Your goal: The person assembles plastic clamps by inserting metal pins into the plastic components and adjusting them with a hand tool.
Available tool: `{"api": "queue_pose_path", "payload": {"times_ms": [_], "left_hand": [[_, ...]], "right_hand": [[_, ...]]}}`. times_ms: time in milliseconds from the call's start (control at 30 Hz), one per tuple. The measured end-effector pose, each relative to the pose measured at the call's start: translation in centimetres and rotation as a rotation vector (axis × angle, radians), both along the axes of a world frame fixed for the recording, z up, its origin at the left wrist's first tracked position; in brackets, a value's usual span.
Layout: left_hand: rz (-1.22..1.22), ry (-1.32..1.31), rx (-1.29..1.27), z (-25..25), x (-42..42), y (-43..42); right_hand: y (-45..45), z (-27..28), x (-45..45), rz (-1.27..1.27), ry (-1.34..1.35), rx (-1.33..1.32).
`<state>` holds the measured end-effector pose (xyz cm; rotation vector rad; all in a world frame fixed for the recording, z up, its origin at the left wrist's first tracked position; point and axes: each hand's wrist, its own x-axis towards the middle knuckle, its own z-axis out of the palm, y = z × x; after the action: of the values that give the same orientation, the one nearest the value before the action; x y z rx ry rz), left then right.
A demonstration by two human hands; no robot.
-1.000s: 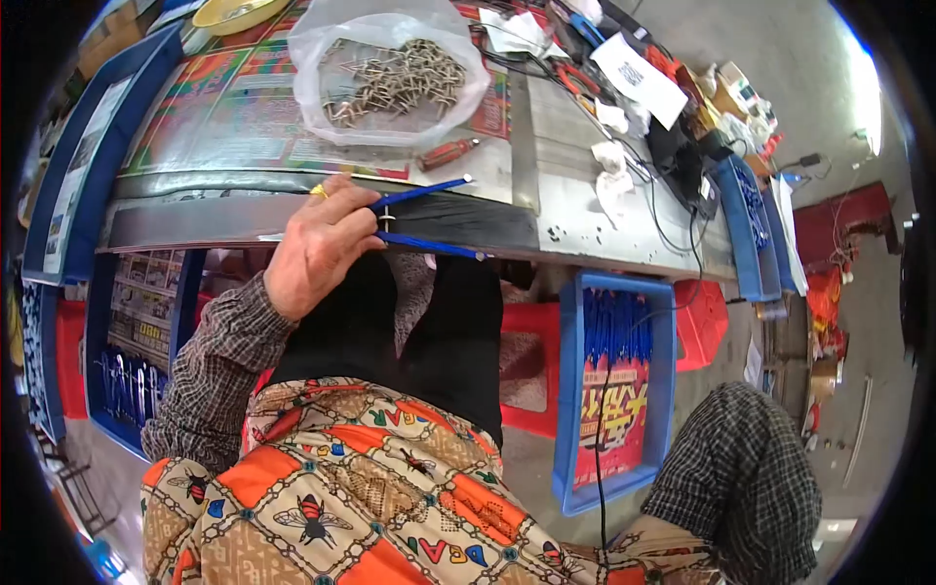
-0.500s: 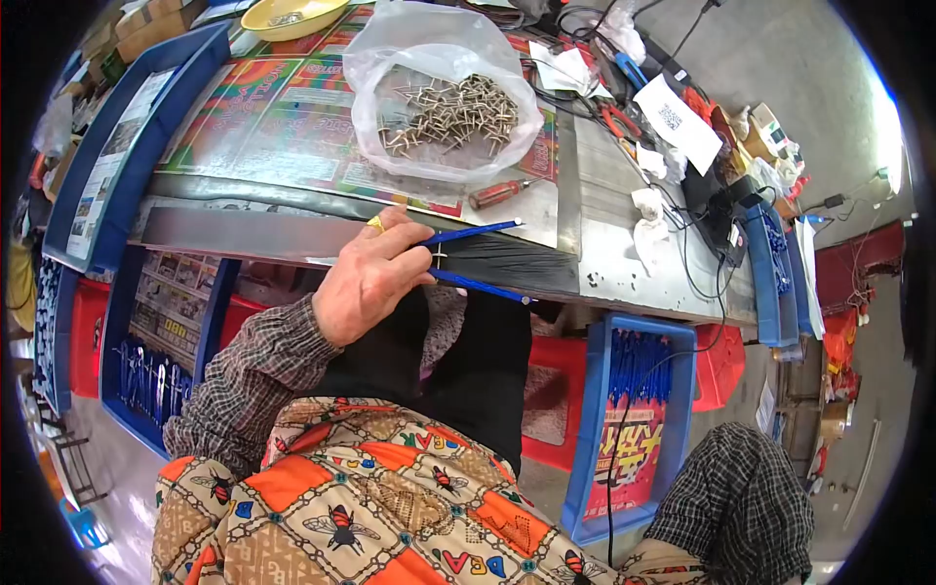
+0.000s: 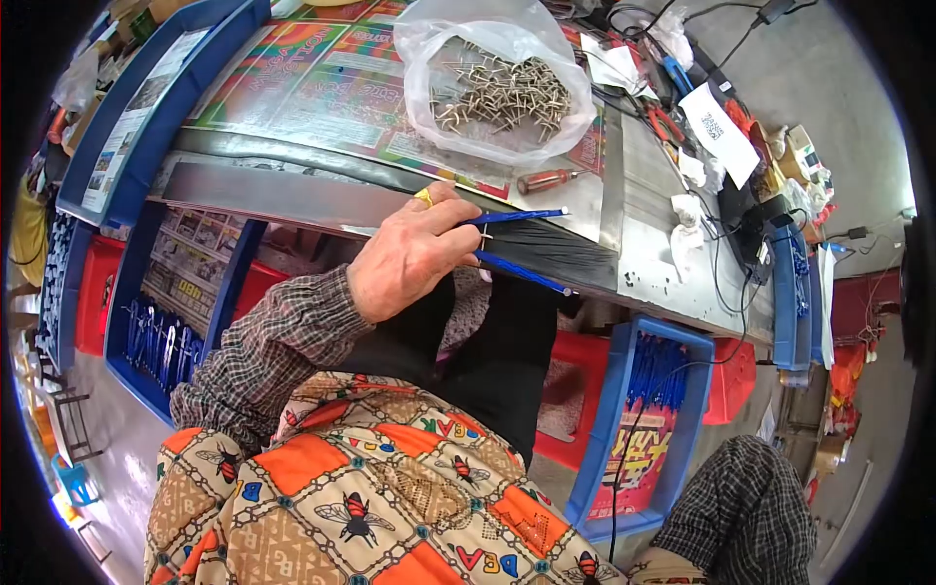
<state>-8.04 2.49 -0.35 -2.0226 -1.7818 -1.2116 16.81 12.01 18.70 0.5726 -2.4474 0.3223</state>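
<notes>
My left hand [image 3: 411,255], with a yellow ring, is closed around one end of a blue two-legged tool [image 3: 525,272]. Its legs spread apart to the right over the table's front edge. A small cross-shaped metal piece [image 3: 485,235] shows between the legs beside my fingertips; whether it is attached I cannot tell. My right hand is out of view; only the checked right sleeve [image 3: 736,497] shows at lower right. Beyond the left hand, a clear plastic bag [image 3: 421,73] holds many small metal pieces [image 3: 512,93]. A red-handled screwdriver [image 3: 546,181] lies in front of the bag.
Blue trays with blue tools stand below the table at left [image 3: 117,356] and right [image 3: 694,429]. Another blue tray [image 3: 146,161] lies on the table's left side. Cables, red-handled pliers [image 3: 663,122] and a paper with a printed code [image 3: 720,132] are at right. Red stools stand below.
The view has shifted, so the table, bag and trays sit differently in frame. My left hand still holds the blue two-legged tool over the table edge, its legs apart.
</notes>
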Motion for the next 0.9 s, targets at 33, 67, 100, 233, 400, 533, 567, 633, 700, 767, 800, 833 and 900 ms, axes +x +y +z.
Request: {"api": "queue_pose_path", "payload": {"times_ms": [33, 67, 100, 233, 400, 533, 567, 633, 700, 767, 800, 833, 900], "left_hand": [[-0.004, -0.007, -0.009, 0.1, 0.1, 0.0], [-0.006, -0.011, -0.016, 0.2, 0.0, 0.0], [-0.002, -0.003, -0.013, 0.3, -0.1, -0.1], [-0.001, -0.002, -0.007, 0.3, 0.0, 0.0], [0.002, 0.007, 0.003, 0.2, 0.0, -0.1], [-0.01, 0.003, 0.009, 0.3, -0.3, 0.0], [-0.011, -0.006, 0.008, 0.3, -0.3, 0.0], [-0.018, -0.021, 0.005, 0.4, 0.0, -0.1], [-0.002, -0.038, -0.034, 0.4, -0.1, -0.5], [-0.015, -0.06, -0.065, 0.4, 0.0, -0.1], [-0.003, -0.055, -0.048, 0.6, 0.2, -0.1], [-0.008, -0.037, -0.028, 0.7, 0.2, -0.1], [-0.01, -0.019, -0.002, 0.9, 0.2, 0.1]], "right_hand": [[0.2, 0.0, -0.2, 0.0, 0.001, -0.003], [0.2, -0.1, -0.3, 0.0, 0.001, -0.005], [0.2, -0.1, -0.3, 0.0, 0.001, -0.003], [0.3, -0.2, -0.5, -0.006, 0.003, -0.002], [0.3, -0.4, -0.7, -0.014, 0.004, -0.01], [0.3, -0.4, -0.6, -0.03, 0.015, -0.001], [0.3, -0.4, -0.5, -0.033, 0.016, 0.0], [0.4, -0.4, -0.3, -0.043, 0.022, -0.001], [0.5, -0.1, 0.1, -0.049, 0.039, -0.008], [0.9, 0.3, 0.3, -0.048, 0.064, -0.027], [0.9, 0.6, 0.4, -0.053, 0.081, -0.035], [1.0, 0.9, 0.6, -0.052, 0.102, -0.048], [1.1, 1.8, 1.1, -0.037, 0.161, -0.083]]}}
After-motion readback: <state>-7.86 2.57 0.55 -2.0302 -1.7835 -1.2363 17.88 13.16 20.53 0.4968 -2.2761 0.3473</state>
